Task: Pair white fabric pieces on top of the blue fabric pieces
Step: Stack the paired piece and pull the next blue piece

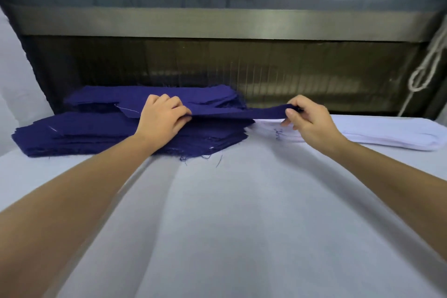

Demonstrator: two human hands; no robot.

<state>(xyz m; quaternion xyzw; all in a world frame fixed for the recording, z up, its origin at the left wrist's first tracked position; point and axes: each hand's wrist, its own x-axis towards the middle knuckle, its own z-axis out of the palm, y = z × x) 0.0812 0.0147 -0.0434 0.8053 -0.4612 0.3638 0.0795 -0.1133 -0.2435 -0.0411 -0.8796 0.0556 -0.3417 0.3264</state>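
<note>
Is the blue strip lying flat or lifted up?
Lifted: the left hand and right hand hold the blue strip stretched between them.

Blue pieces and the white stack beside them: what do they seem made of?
Blue stack: matte woven cloth, probably cotton-like; frayed edges with loose threads. The blue piece stretched between left hand and right hand looks thin, flexible. White stack: thin, smooth, matte fabric in neat layers; fibre cannot be told.

White pile: the flat stack of white fabric pieces [387, 138] was cut by the right edge.
Mark: the small blue ink scribble [278, 134] on it was too small to read.
Cord: the white knotted cord [422, 75] was cut by the right edge.
</note>
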